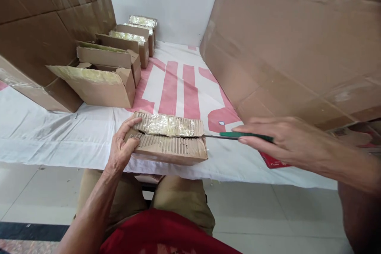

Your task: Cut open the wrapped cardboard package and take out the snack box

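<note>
Left hand: the left hand (120,149) is curled around the left end of a small brown corrugated cardboard box (170,143), thumb on top near the slit, fingers wrapped over the end, gripping it firmly.
Right hand: the right hand (281,141) is closed around the green handle of a thin-bladed knife (235,135), fingers stretched along the handle, blade pointing left.
Blade: the metal tip meets the right end of the box, in line with the dark slit that runs along the top.
Box: it lies at the near edge of the tabletop (59,135), just above the person's knees; shiny yellowish tape covers part of its top.
Tabletop cover: a white sheet with broad pink-red markings (178,83) is spread under the box.
Row at left: several open brown cardboard boxes with glossy yellowish lining (104,83) stand in a line running back toward the wall, well apart from the hands.
Right side: a large flattened sheet of brown cardboard (291,47) leans behind the right hand.
Person: seated, tan trousers and a red garment visible below.
</note>
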Demonstrator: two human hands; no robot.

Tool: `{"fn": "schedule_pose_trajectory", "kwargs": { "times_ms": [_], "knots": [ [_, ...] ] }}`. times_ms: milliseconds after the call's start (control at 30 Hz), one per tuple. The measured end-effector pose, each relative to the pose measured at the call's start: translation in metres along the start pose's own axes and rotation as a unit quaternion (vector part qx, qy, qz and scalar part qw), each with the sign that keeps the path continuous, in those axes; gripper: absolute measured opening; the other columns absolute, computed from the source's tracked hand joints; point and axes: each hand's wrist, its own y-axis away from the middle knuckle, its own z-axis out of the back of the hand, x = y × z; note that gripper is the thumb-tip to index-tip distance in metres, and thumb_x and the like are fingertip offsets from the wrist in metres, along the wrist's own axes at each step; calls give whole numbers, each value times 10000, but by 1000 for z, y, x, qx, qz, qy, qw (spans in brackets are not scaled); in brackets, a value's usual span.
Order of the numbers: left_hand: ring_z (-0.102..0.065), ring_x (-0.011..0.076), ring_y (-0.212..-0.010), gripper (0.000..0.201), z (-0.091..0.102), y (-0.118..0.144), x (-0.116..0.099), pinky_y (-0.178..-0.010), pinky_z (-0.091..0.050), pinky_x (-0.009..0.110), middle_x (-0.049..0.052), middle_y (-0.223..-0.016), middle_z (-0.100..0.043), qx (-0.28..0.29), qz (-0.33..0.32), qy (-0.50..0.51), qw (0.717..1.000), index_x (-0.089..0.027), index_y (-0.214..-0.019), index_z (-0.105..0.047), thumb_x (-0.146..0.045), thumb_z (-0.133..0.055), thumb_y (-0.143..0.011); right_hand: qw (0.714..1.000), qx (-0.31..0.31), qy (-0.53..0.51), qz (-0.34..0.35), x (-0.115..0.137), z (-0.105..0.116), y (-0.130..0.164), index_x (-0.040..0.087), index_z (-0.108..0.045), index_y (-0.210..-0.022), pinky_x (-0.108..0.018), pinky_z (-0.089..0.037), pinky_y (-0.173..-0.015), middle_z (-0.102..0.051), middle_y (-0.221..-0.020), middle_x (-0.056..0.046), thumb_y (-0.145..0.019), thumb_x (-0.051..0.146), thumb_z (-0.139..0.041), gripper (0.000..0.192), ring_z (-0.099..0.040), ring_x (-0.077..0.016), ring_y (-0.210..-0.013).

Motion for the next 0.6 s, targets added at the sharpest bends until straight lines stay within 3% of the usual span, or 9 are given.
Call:
{"fn": "schedule_pose_trajectory", "kwargs": {
  "times_ms": [67, 100, 167, 233, 300, 367, 467, 600],
  "knots": [
    [-489, 370, -1479, 635, -1, 3, 3, -1269, -355, 524, 84, -1534, -595, -2, 0, 11, 1000, -226, -1349, -678, -303, -669, -719, 998, -5, -22, -62, -8, -5, 14, 284, -811, -1153, -371, -577, -737, -809, -1056, -75, -1022, 451, -563, 326, -746, -258, -878],
    [-503, 366, -1467, 679, -3, 6, 5, -1254, -373, 534, 102, -1570, -556, -6, -2, 22, 1000, -231, -1422, -620, -327, -685, -754, 993, -44, -24, -103, -13, -17, 20, 258, -790, -1193, -366, -577, -700, -806, -1046, -86, -1037, 454, -530, 361, -745, -256, -854],
    [-550, 347, -1420, 709, -6, 13, 7, -1209, -428, 530, 135, -1620, -489, -30, -17, 34, 999, -244, -1503, -525, -386, -698, -830, 980, -112, 9, -166, -25, -58, 32, 197, -764, -1205, -375, -583, -708, -792, -1084, -118, -1046, 436, -500, 390, -752, -274, -899],
    [-561, 332, -1406, 640, -9, 22, 7, -1179, -455, 509, 155, -1626, -471, -66, -54, 19, 996, -242, -1471, -535, -429, -697, -880, 975, -101, 64, -185, -40, -110, 42, 157, -726, -1266, -386, -589, -754, -774, -1141, -144, -1049, 374, -478, 395, -753, -294, -982],
    [-535, 329, -1429, 514, -8, 29, 6, -1177, -448, 499, 157, -1584, -511, -93, -92, -25, 991, -225, -1366, -607, -437, -696, -906, 972, -71, 120, -189, -54, -156, 51, 142, -715, -1288, -385, -582, -730, -767, -1117, -156, -1043, 342, -466, 402, -754, -295, -935],
    [-525, 325, -1435, 395, -5, 35, 2, -1177, -439, 496, 147, -1514, -573, -98, -106, -73, 987, -212, -1259, -665, -429, -684, -929, 971, -56, 151, -176, -67, -181, 57, 135, -735, -1243, -418, -575, -743, -771, -1035, -155, -1019, 344, -487, 395, -746, -313, -896],
    [-578, 300, -1373, 347, -2, 40, -3, -1146, -462, 469, 128, -1435, -637, -100, -82, -96, 987, -212, -1224, -681, -427, -669, -952, 977, -100, 131, -138, -70, -175, 52, 157, -759, -1159, -477, -556, -829, -771, -1080, -162, -1020, 416, -503, 390, -728, -349, -992],
    [-672, 257, -1204, 418, -6, 45, -6, -1025, -535, 394, 100, -1297, -707, -104, -39, -75, 991, -216, -1306, -652, -461, -658, -966, 980, -198, 10, -33, -29, -125, 12, 208, -720, -1218, -436, -530, -973, -741, -1206, -125, -1060, 394, -509, 323, -699, -280, -1116]
  ]
}}
